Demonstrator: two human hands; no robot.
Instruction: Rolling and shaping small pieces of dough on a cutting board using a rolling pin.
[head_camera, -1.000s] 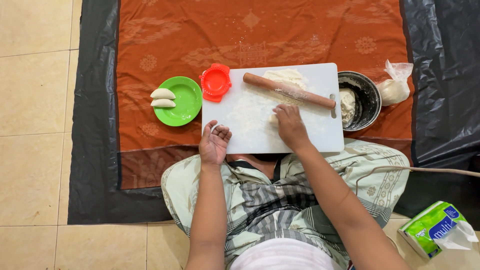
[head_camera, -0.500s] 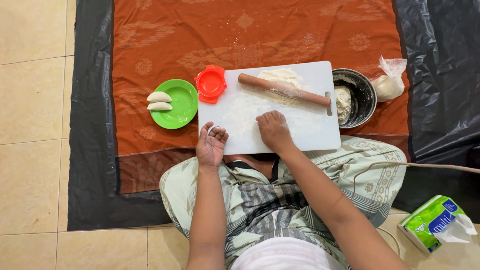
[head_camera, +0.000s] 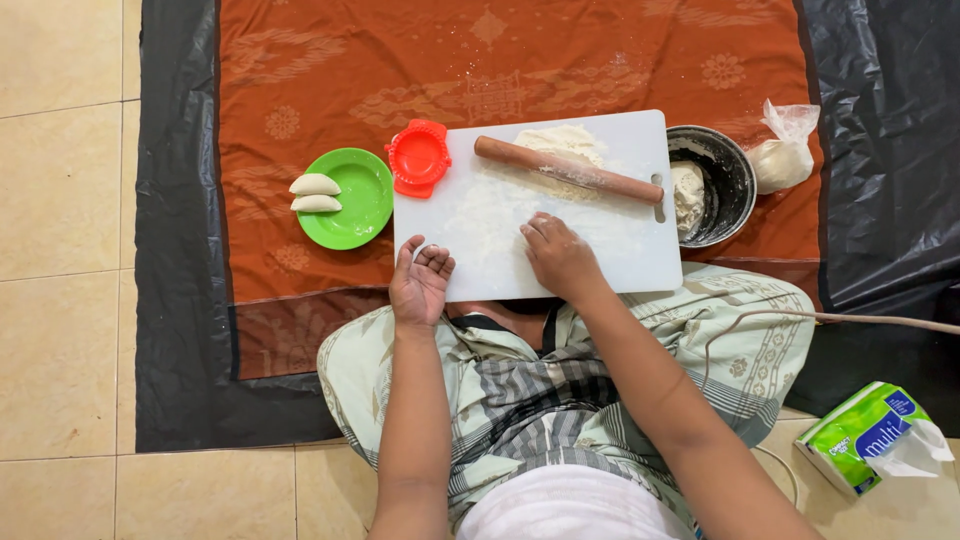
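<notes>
- Head view: our right hand has slid left and nearer across the floured white plastic cutting board, now flat, palm down, grasping nothing.
- Left hand stays at the board's near edge, palm up, fingers curled, empty.
- Wooden rolling pin lies untouched on the flattened pale dough at the board's far edge.

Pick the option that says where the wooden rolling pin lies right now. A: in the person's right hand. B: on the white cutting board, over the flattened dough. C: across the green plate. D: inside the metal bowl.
B: the rolling pin lies slanted on the white cutting board, across the flattened dough, while the right hand rests flat on the board below it, not touching it.
</notes>
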